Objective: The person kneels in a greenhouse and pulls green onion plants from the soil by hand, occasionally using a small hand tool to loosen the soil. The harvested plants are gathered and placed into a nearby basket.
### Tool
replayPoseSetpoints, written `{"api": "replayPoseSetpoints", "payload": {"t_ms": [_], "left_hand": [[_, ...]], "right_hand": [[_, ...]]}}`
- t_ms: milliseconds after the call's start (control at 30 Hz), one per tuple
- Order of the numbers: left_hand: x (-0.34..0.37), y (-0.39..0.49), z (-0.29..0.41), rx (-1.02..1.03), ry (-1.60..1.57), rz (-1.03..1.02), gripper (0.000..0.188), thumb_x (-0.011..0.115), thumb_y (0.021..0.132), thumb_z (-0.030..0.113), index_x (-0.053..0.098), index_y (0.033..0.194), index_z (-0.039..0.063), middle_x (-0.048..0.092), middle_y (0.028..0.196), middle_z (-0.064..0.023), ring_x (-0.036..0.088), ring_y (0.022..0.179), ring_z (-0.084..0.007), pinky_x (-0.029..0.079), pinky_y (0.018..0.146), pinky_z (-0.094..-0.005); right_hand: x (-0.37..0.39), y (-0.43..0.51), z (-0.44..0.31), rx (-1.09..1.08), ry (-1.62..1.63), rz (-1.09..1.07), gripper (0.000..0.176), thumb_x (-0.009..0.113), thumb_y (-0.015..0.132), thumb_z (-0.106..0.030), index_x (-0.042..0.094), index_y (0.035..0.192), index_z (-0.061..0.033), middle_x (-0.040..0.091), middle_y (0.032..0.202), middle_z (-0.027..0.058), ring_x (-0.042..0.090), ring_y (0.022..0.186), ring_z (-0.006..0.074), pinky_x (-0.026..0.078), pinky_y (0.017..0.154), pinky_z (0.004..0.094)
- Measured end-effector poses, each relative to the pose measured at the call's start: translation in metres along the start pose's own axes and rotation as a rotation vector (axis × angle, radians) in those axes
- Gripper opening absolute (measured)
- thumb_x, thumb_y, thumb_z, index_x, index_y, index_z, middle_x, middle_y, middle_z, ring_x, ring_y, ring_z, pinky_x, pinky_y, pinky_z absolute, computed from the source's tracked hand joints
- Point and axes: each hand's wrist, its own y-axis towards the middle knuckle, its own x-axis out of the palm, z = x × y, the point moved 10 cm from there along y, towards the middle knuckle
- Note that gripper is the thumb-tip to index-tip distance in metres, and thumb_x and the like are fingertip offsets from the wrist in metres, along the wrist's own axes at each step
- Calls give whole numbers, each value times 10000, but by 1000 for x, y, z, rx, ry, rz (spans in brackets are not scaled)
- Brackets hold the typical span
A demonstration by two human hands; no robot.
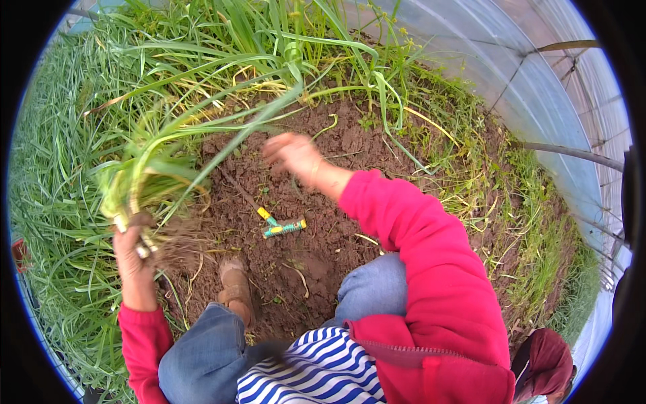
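Observation:
My left hand grips the white stem ends of a bunch of long-leaved green plants, which look like green garlic or young leeks. The bunch and its roots are partly motion-blurred at the left. Over the bare soil, my right hand is blurred too, fingers somewhat apart, with nothing visible in it. Below it on the brown soil lies a T-handled hand tool with a green and yellow grip and a thin dark shaft. Its far end is hard to make out against the dirt.
Dense green plants cover the left side, and taller leafy stalks stand ahead. Plastic greenhouse sheeting on bent poles curves along the right. My brown shoe rests on the soil. Dark red cloth shows at lower right.

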Motion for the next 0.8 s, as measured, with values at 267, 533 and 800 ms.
{"api": "replayPoseSetpoints", "payload": {"t_ms": [267,533,800], "left_hand": [[-91,10,18,100,-196,36,339,651,736,97,528,1022,-37,568,904,-104,521,844,-194,429,791,-288],[-66,-11,9,57,-125,104,256,658,721,91,532,928,7,560,832,-81,511,781,-187,434,742,-283],[-62,-17,9,64,-128,21,267,643,715,64,520,944,6,574,853,-93,532,796,-200,443,764,-298]], "right_hand": [[-302,49,-4,-309,-890,1025,456,579,814,-306,499,1162,-22,564,1083,193,535,990,333,396,888,395],[-344,50,22,-285,217,1048,314,595,837,-336,493,779,-45,439,568,21,462,518,165,396,482,310],[-347,47,13,-414,303,1002,263,581,839,-302,495,759,-68,448,571,34,415,471,159,323,425,305]]}}
